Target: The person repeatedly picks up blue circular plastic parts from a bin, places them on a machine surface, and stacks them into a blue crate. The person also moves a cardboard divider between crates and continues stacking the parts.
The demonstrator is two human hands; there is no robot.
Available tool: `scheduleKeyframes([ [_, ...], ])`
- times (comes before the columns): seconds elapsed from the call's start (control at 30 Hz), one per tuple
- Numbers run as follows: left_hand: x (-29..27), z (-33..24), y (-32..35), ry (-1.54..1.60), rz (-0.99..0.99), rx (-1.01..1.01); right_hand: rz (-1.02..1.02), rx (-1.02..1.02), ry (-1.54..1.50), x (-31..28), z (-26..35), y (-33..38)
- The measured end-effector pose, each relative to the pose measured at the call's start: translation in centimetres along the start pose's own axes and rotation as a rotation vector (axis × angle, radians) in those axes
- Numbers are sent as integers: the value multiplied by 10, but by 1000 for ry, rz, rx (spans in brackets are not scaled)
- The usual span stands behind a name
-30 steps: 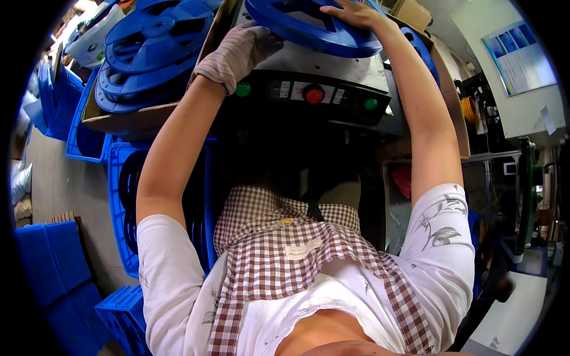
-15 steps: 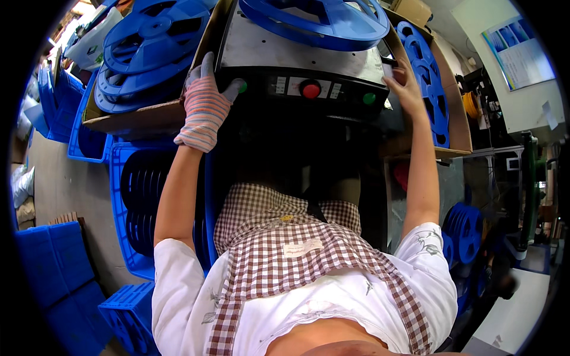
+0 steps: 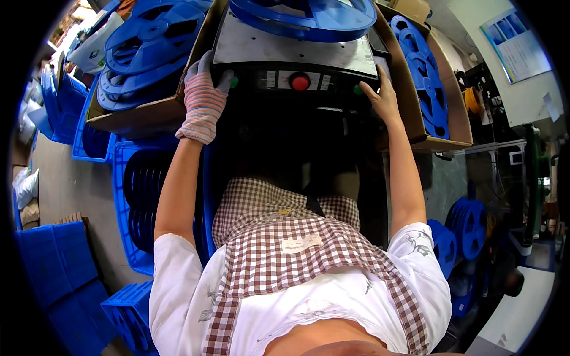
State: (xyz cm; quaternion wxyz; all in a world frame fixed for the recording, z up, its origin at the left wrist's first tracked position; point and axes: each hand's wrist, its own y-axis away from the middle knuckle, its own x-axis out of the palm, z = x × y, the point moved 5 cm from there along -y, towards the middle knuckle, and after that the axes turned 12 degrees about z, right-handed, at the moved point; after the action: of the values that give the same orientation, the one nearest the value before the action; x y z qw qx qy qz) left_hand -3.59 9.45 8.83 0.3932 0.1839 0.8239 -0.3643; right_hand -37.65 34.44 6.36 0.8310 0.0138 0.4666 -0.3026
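A black-fronted machine [image 3: 288,52] with a bare metal top stands before me, and a large blue reel [image 3: 332,25] lies on it. My left hand [image 3: 203,102], in a striped knit glove, rests at the machine's left corner. Its fingers stretch forward along the side and its thumb is at the left green button [image 3: 234,82]. At the opposite corner is my bare right hand [image 3: 386,99], fingers extended along the side, thumb touching or just beside the right green button [image 3: 357,89]. Between them a red button [image 3: 300,82] sits on the panel, with no hand on it. Neither hand holds anything.
A cardboard box [image 3: 133,118] with stacked blue reels [image 3: 151,44] flanks the machine on the left. Another box [image 3: 452,142] on the right holds blue reels [image 3: 424,83]. Near my left arm a blue crate [image 3: 122,202] contains black reels [image 3: 142,178]. Blue bins [image 3: 56,255] stand at far left.
My right hand has come down and inward from the machine's right side, bringing its thumb to the green button. My left hand stays at its corner. The view has shifted slightly.
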Motion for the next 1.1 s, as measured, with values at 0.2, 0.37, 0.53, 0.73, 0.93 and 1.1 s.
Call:
scheduleKeyframes([
  [0.2,-28,-38,-15,657,134,242,-282,-19,-157,-9,21,34],
  [0.37,-31,-101,-77,713,197,318,-231,-1,-471,-9,33,67],
  [0.53,1,-131,-139,152,317,149,-198,43,-672,9,23,107],
  [0.73,47,-132,-188,-265,237,278,-160,143,-803,11,24,157],
  [0.93,31,-142,-197,-114,94,530,-176,210,-788,9,4,186],
  [1.1,-57,-138,-124,507,50,363,-247,212,-817,-2,-6,191],
])
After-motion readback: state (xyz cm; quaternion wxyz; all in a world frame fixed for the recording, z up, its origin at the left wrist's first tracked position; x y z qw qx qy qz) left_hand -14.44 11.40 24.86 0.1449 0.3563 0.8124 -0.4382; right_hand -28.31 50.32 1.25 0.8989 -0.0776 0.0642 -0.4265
